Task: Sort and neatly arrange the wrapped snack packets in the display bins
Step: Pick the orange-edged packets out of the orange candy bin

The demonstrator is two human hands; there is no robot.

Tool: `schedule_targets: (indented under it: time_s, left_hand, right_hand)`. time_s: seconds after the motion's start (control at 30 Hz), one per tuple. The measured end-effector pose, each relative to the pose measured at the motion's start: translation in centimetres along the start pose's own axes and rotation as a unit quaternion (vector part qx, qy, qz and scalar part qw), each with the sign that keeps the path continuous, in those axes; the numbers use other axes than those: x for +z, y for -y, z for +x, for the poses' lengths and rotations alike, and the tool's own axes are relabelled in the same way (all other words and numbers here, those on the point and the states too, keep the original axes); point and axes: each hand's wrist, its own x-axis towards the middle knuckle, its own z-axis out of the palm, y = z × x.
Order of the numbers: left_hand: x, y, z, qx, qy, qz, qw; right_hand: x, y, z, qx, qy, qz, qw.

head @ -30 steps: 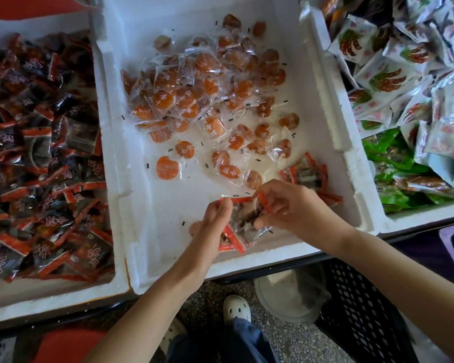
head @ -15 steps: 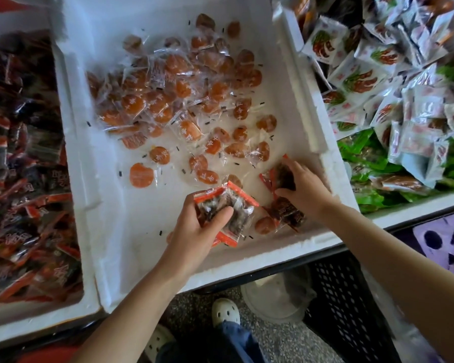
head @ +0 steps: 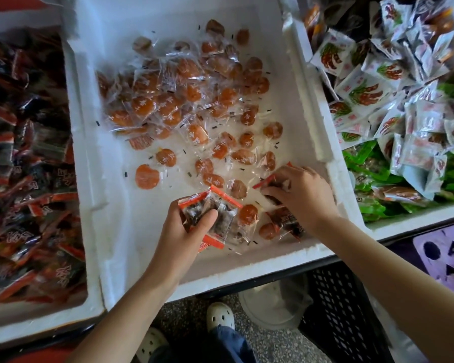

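White foam display bin [head: 121,205], strewn with orange wrapped sweets [head: 147,176]. Near its front wall the left hand [head: 184,226] grips a bunch of red-edged clear snack packets [head: 222,214]. The right hand [head: 304,195] pinches a single red-edged packet [head: 269,182]. One stray dark packet [head: 286,220] lies by the bin's front-right corner, just under the right wrist.

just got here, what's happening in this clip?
A person is picking stray red-edged dark packets out of the middle foam bin, which mostly holds orange clear-wrapped snacks. The left hand grips a small bunch of them; the right hand pinches another by the bin's right wall. One more lies near the front edge. The left bin holds matching packets.
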Motion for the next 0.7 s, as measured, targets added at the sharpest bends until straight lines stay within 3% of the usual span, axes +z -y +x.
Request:
schedule_targets:
  time_s: [0.13, 0.33, 0.5, 0.7]
  left_hand:
    - [-2.7, -0.2, -0.5, -0.001, -0.038, -0.044, 0.998]
    - [-11.8, -1.3, -2.6, 0.059, -0.150, -0.024, 0.987]
    - [-21.3, -2.2, -3.5, 0.082, -0.260, 0.013, 0.962]
    - [-29.9, -4.9, 0.2, 0.126, -0.368, 0.065, 0.919]
  right_hand:
    - [0.4, 5.1, 0.0, 0.017, 0.053, 0.156, 0.986]
    - [4.0, 14.8, 0.3, 0.017, 0.125, 0.284, 0.951]
    - [7.2, 24.1, 1.8, -0.025, 0.155, 0.332, 0.930]
    - [9.8, 34.8, 5.5, -0.073, 0.112, 0.346, 0.929]
